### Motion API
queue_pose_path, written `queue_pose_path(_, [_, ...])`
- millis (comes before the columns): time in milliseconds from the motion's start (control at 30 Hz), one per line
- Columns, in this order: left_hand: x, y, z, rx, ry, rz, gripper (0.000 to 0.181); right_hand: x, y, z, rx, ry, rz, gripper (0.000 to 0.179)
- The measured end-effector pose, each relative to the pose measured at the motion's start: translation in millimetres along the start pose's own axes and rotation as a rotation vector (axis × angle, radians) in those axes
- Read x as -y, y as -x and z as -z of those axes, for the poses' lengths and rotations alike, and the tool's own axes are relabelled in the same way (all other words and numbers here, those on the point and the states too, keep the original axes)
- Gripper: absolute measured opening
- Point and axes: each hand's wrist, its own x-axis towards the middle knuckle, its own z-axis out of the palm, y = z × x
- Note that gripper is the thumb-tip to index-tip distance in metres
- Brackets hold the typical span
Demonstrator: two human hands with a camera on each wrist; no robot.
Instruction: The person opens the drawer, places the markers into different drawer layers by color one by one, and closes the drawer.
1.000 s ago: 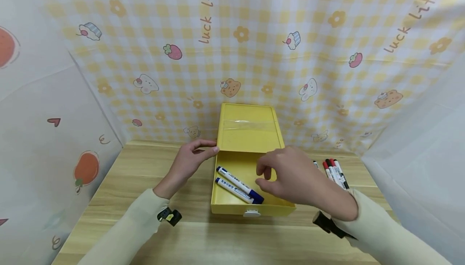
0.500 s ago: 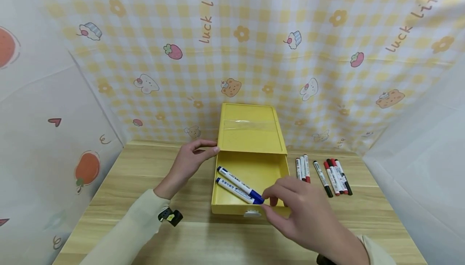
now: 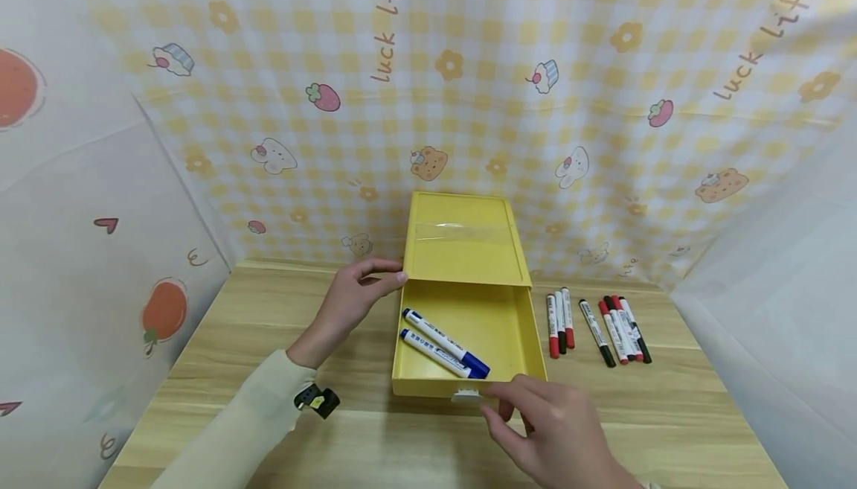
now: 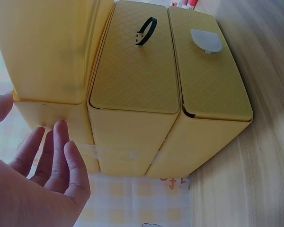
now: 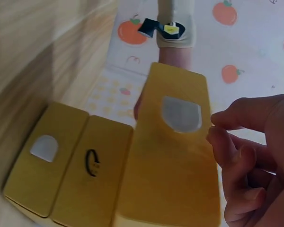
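A yellow drawer unit [image 3: 462,254] stands at the back middle of the table, its top drawer [image 3: 512,325] pulled out. Inside lie two white-bodied markers with blue caps, an upper marker [image 3: 438,335] and a lower marker [image 3: 434,353], side by side and slanted. My left hand [image 3: 343,307] touches the unit's left side with its fingertips. In the left wrist view, the fingers [image 4: 61,156] are fairly straight against the top tier. My right hand [image 3: 562,433] is just right of the drawer's white handle [image 3: 466,395], fingers loosely curled, with nothing visible between them. The right wrist view shows its fingertips beside the drawer front [image 5: 175,170].
Right of the unit lie several markers with red or black caps: one group [image 3: 561,321], a single marker [image 3: 596,333] and another group [image 3: 625,329]. Two lower drawers show below, one with a black loop handle [image 4: 146,32]. A checked curtain [image 3: 469,124] hangs behind.
My right hand has come down from over the open drawer to its front, beside the handle. My left hand and the two blue-capped markers have kept their places.
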Motion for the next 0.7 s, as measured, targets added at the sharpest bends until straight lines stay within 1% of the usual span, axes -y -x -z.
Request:
queue_pose_path(67, [0.2,0.1,0.0,-0.002,-0.001,0.003,0.043,-2.0,5.4,-3.6,-0.009,-0.011,0.0,0.041])
queue_pose_path(200, [0.3,0.2,-0.1,-0.007,-0.014,0.011,0.044,-2.9,11.6,-6.8,-0.007,0.008,-0.024,0.042])
queue_pose_path(267, [0.2,0.1,0.0,-0.009,-0.018,0.013,0.044,-2.4,12.2,-7.5,-0.002,0.019,-0.038,0.032])
queue_pose_path(367, [0.2,-0.2,0.1,-0.01,-0.017,0.014,0.044,-0.2,11.5,-7.6,0.017,0.035,-0.075,0.007])
queue_pose_path(400, [0.2,-0.2,0.1,-0.01,-0.018,0.014,0.044,0.7,11.1,-7.5,0.024,0.041,-0.09,0.002])
queue_pose_path(433, [0.1,-0.3,0.0,-0.01,-0.019,0.014,0.044,1.4,10.6,-7.6,0.032,0.044,-0.102,0.007])
queue_pose_path(467, [0.0,-0.3,0.0,-0.01,-0.022,0.015,0.044,2.1,10.2,-7.8,0.039,0.05,-0.115,0.008])
queue_pose_path(533, [-0.1,-0.3,-0.1,-0.01,-0.021,0.015,0.044,3.0,9.3,-8.3,0.046,0.062,-0.129,0.004])
queue_pose_path(567, [-0.2,-0.2,-0.1,-0.01,-0.019,0.016,0.043,3.3,9.0,-8.7,0.048,0.065,-0.134,0.007])
queue_pose_path(667, [-0.4,-0.2,-0.1,-0.007,-0.012,0.016,0.043,3.6,8.2,-10.0,0.039,0.074,-0.136,0.028])
queue_pose_path(700, [-0.4,-0.2,-0.1,-0.007,-0.01,0.015,0.043,3.6,8.0,-10.4,0.033,0.074,-0.133,0.03])
